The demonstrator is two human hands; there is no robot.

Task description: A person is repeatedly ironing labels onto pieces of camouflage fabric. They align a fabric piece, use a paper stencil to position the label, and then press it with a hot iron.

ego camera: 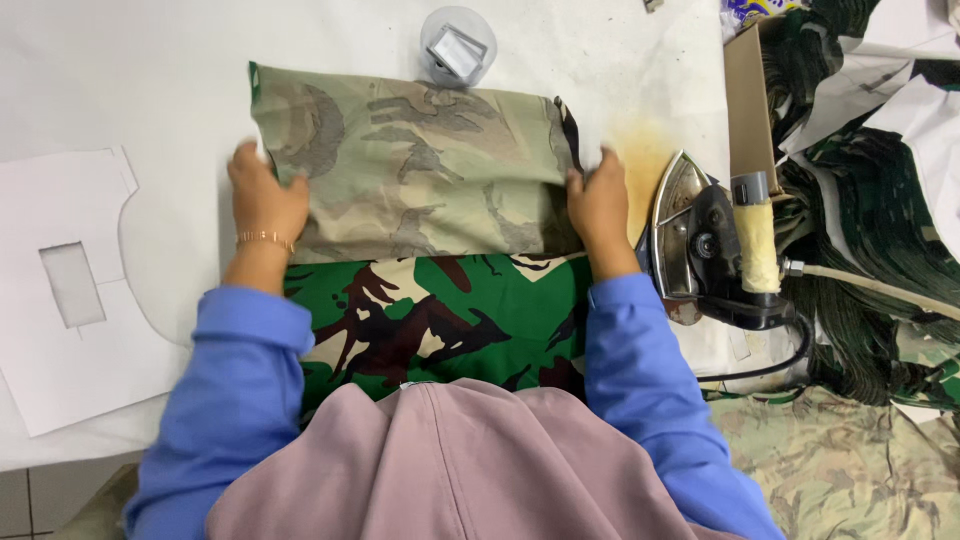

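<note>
Cloth: a camouflage panel [420,250] lies flat on the white worktop [130,80], its far half folded back to show the pale reverse.
Left hand [262,195]: pressed on the fold's left edge, fingers curled over the cloth.
Right hand [598,205]: pinching the fold's right edge.
Iron [705,245]: resting on its side just right of the right hand, beside a scorch-yellow stain [640,150].
Risk: that wrist could brush the soleplate if it is hot; the fold could slip askew if either hand lets go.

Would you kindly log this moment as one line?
left hand: on fold's left edge | right hand: on right edge | camouflage cloth: folded, pale side up | iron: right, tipped
</note>
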